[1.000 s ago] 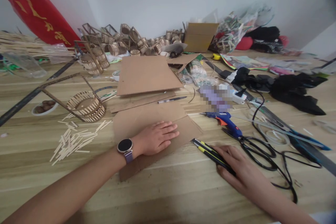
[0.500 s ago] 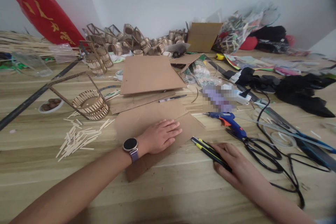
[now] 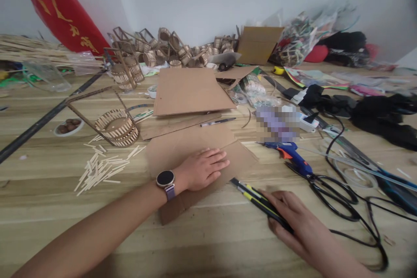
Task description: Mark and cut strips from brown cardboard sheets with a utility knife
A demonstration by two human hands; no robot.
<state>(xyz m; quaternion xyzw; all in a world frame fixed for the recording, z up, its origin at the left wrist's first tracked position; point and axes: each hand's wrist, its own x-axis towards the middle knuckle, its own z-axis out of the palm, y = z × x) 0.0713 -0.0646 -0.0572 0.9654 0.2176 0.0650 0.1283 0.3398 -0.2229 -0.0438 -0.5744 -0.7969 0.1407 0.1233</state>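
Note:
My left hand (image 3: 202, 168) lies flat, fingers stretched out, on a brown cardboard sheet (image 3: 182, 147) near the table's front; a dark watch (image 3: 165, 179) is on that wrist. My right hand (image 3: 293, 221) is closed round the rear of a black and yellow utility knife (image 3: 252, 193), whose tip points toward the cardboard's right edge. The knife rests low over the wooden table (image 3: 208, 243).
More cardboard sheets (image 3: 192, 91) lie behind. A blue glue gun (image 3: 289, 156), black scissors (image 3: 332, 191) and cables sit to the right. Small wooden sticks (image 3: 100, 167) and a slatted wooden basket (image 3: 117, 127) lie left. Baskets, a box (image 3: 259, 43) and clutter line the wall.
The knife in my right hand has slid slightly left, closer to the cardboard's edge. My left hand stays pressed on the sheet. The view has shifted a little.

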